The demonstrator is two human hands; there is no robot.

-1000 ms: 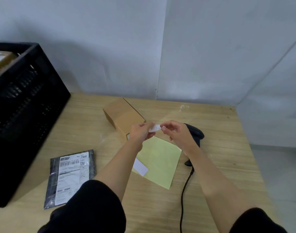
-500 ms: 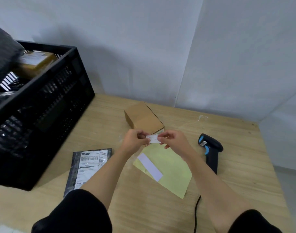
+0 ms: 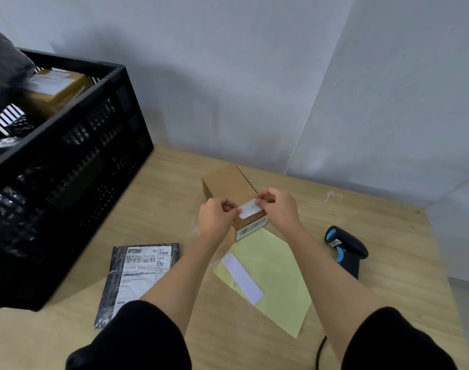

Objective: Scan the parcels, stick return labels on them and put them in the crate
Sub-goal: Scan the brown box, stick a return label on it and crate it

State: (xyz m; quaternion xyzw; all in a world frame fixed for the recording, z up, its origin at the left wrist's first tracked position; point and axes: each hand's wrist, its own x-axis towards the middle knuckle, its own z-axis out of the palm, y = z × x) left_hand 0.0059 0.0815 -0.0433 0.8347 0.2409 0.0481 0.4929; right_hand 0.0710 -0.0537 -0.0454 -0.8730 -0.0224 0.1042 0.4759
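Centre of frame: left hand [image 3: 214,220] and right hand [image 3: 278,206] met over the near end of the cardboard box [image 3: 228,182]. Each pinched one short end of the white return label [image 3: 250,211] between thumb and forefinger, the other fingers curled in. Neither hand was spread wide. The label carried handwriting, "RETUR" legible (the rest hidden under the right fingers). It was stretched flat just over the box top at its near edge; whether it already touched the cardboard could not be told.

The box lay on the wooden table [image 3: 161,209], with a barcode sticker [image 3: 252,228] on its near face.

Just below the box lay a yellow backing sheet [image 3: 276,276], one blank white label [image 3: 241,277] on its left part.

Lower left: a grey mailer [image 3: 137,276] lay flat, shipping label up, beside the black crate [image 3: 68,161].

The crate filled the left of the frame and held a tan parcel [image 3: 54,89] and dark bagged items [image 3: 4,70].

Right of centre: a black-and-blue scanner [image 3: 346,249] lay on the table, apart from both hands.

Black sleeves showed at the bottom edge.
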